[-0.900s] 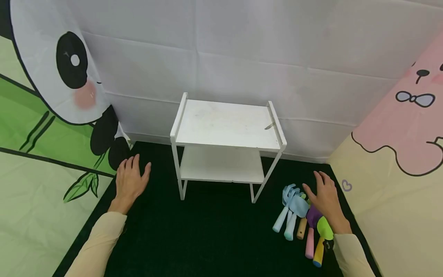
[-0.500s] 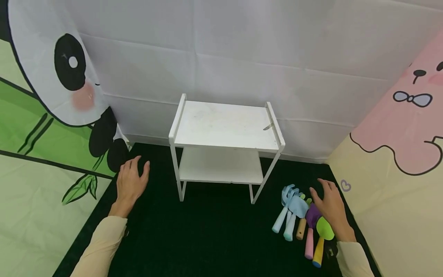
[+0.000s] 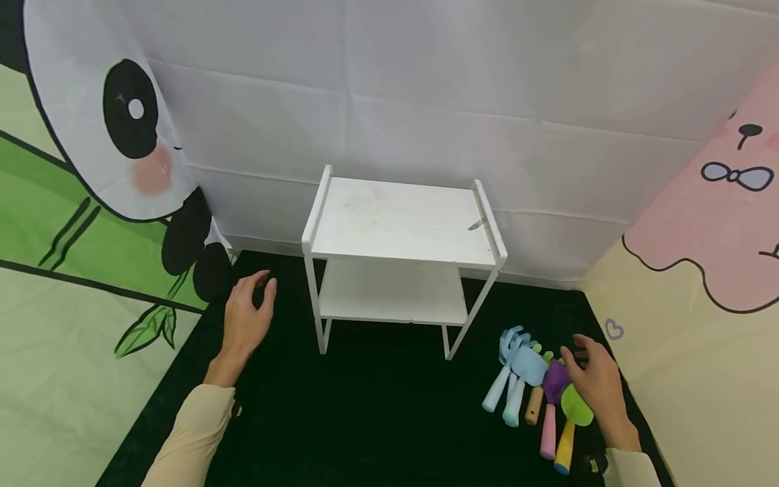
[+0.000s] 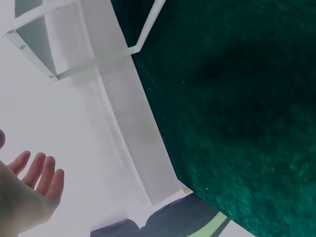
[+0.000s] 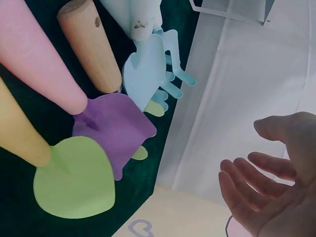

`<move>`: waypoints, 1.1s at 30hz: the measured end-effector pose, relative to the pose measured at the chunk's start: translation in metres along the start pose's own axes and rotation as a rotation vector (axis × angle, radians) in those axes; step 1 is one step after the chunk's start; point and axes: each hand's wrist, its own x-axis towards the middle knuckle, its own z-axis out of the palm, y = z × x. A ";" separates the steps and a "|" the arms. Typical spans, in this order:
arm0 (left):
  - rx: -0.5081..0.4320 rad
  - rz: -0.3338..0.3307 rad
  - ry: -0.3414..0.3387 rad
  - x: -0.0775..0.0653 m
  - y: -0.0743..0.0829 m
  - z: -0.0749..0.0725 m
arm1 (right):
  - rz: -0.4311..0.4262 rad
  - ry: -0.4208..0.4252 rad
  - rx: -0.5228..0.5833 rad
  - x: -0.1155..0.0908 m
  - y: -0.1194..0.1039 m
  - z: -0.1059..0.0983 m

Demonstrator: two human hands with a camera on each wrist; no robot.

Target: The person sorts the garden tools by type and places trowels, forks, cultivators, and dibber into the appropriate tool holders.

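My right hand (image 3: 599, 379) hovers with loosely bent fingers, holding nothing, by the right end of a row of toy garden tools. Closest to it are a lime-green spade (image 3: 576, 407) with a yellow handle and a purple shovel (image 5: 111, 128) with a pink handle. Left of these lie a wooden-handled tool (image 5: 91, 44) with light green prongs partly hidden, a light blue shovel (image 3: 528, 366) and a light blue rake (image 5: 173, 54). On the other side, my left hand (image 3: 248, 314) is also empty, fingers loosely bent, left of a white two-tier shelf (image 3: 402, 223).
Dark green carpet (image 3: 377, 412) covers the floor. White cloth (image 3: 414, 88) hangs behind the shelf. A panda-printed sheet (image 3: 61, 352) stands at left, a pink-and-cream printed sheet (image 3: 706, 365) at right, close beside my right hand.
My right hand has drawn back toward me and slightly right, its fingers bending more. My left hand has shifted a little right, its fingers also bending more. The tools and shelf stay put.
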 end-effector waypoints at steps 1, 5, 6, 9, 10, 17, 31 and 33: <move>-0.017 0.006 0.003 0.000 0.002 0.001 | 0.002 0.002 -0.004 -0.002 0.001 0.000; -0.079 0.019 0.005 -0.001 0.009 0.004 | 0.018 -0.006 0.002 -0.011 0.006 -0.002; -0.093 0.020 0.003 -0.001 0.011 0.004 | 0.025 -0.013 0.007 -0.014 0.007 -0.003; -0.129 0.021 -0.008 -0.001 0.016 0.006 | 0.053 -0.044 0.010 -0.020 0.010 -0.003; -0.143 0.019 -0.013 -0.002 0.017 0.006 | 0.065 -0.057 0.014 -0.022 0.011 -0.003; -0.212 -0.005 -0.032 -0.005 0.028 0.009 | 0.125 -0.127 0.009 -0.032 0.017 -0.004; -0.400 -0.030 -0.050 -0.018 0.085 0.000 | 0.280 -0.259 -0.003 -0.061 0.029 -0.003; -0.430 -0.027 -0.049 -0.019 0.094 0.000 | 0.313 -0.282 0.000 -0.065 0.033 -0.003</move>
